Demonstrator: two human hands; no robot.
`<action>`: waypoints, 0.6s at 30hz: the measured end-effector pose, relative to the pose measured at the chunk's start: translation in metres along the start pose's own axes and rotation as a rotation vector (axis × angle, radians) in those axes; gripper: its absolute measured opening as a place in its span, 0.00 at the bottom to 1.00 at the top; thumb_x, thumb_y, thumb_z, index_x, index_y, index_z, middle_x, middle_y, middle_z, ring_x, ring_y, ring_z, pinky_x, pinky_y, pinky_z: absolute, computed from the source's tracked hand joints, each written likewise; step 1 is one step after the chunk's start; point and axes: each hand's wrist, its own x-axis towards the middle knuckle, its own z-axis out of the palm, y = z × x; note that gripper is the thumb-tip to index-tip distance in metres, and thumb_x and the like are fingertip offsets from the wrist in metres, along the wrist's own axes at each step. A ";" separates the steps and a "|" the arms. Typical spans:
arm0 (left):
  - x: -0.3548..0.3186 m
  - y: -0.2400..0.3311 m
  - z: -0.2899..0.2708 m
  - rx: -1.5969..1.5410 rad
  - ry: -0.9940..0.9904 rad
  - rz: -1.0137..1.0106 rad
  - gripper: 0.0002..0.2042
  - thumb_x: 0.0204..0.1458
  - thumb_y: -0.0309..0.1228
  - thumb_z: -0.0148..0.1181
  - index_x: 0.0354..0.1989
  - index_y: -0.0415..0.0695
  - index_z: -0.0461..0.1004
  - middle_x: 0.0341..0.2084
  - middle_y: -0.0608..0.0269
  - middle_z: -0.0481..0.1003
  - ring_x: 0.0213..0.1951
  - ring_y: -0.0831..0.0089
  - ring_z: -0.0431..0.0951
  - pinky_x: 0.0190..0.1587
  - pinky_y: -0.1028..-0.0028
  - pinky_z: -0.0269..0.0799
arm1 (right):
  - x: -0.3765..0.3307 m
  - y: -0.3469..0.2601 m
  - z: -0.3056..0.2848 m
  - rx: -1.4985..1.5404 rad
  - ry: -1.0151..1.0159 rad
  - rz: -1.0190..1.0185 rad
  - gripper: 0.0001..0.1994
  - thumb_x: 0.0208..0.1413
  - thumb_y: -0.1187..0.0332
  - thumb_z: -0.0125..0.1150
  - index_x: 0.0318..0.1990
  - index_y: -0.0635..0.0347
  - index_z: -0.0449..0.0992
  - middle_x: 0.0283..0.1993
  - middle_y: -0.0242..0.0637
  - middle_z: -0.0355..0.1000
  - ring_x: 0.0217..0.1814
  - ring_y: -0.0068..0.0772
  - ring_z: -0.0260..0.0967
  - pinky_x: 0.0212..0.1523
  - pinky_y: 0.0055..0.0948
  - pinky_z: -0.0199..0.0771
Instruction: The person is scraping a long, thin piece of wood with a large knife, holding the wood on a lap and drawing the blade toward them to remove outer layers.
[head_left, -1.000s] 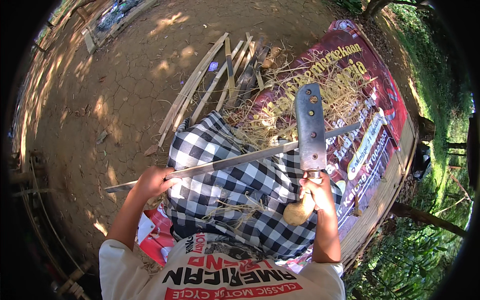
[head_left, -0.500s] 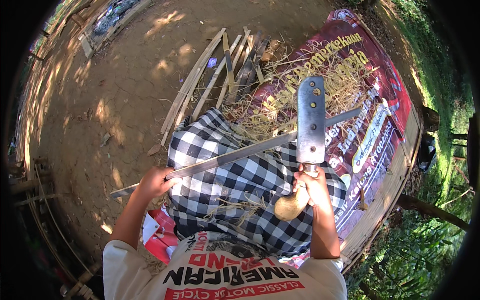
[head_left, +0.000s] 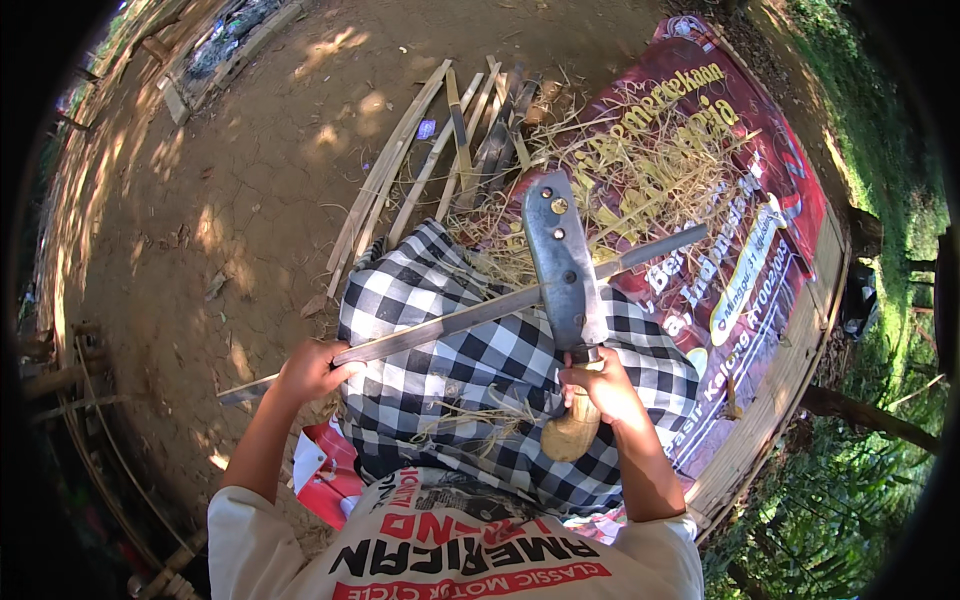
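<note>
**Machete [head_left: 566,275] shifts toward the left hand [head_left: 313,371] over a bamboo strip [head_left: 440,328]**

The broad, holed blade now leans, its tip swung leftward, and crosses the strip closer to the left hand than half a second ago; more of the strip's far end shows beyond it. The strip itself has barely moved, so this looks like a stroke of the blade along a steadied piece. Whether the edge bites into it, I cannot tell.

The left hand is closed around the strip near its lower-left end — thumb on top, a short tail sticking out past the fist. The right hand [head_left: 603,388] grips the machete's bulbous wooden handle [head_left: 573,432] just below the collar. From the left hand, the strip slants up to the right across the checked cloth [head_left: 400,275] on the lap, passes under the blade above the right hand, and ends over the printed banner [head_left: 765,300] — strewn with curly shavings [head_left: 665,175].
</note>
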 end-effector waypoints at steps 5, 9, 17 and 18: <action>0.004 0.003 0.000 0.065 -0.036 -0.056 0.11 0.49 0.36 0.65 0.37 0.43 0.79 0.23 0.50 0.77 0.25 0.58 0.78 0.28 0.67 0.71 | 0.002 -0.023 -0.023 0.071 0.132 -0.107 0.08 0.46 0.83 0.58 0.33 0.62 0.70 0.22 0.36 0.69 0.16 0.27 0.69 0.18 0.27 0.72; 0.003 0.005 0.006 -0.048 -0.027 -0.079 0.10 0.48 0.34 0.65 0.36 0.43 0.79 0.24 0.50 0.77 0.25 0.60 0.79 0.28 0.69 0.72 | 0.009 -0.014 -0.013 0.169 0.170 -0.103 0.09 0.46 0.83 0.58 0.34 0.62 0.69 0.22 0.35 0.68 0.17 0.28 0.68 0.19 0.28 0.73; 0.002 0.008 0.006 -0.011 0.030 -0.065 0.10 0.48 0.36 0.65 0.34 0.43 0.79 0.21 0.51 0.76 0.21 0.58 0.76 0.25 0.67 0.69 | 0.006 -0.014 -0.027 0.108 0.077 -0.111 0.06 0.46 0.83 0.55 0.32 0.64 0.69 0.20 0.38 0.69 0.16 0.28 0.69 0.18 0.27 0.72; 0.001 0.004 0.009 -0.053 0.025 -0.074 0.10 0.48 0.36 0.65 0.35 0.44 0.79 0.21 0.51 0.76 0.22 0.58 0.76 0.26 0.67 0.69 | 0.006 -0.015 -0.023 0.162 0.089 -0.113 0.06 0.46 0.83 0.55 0.32 0.64 0.69 0.21 0.37 0.69 0.16 0.28 0.69 0.18 0.28 0.72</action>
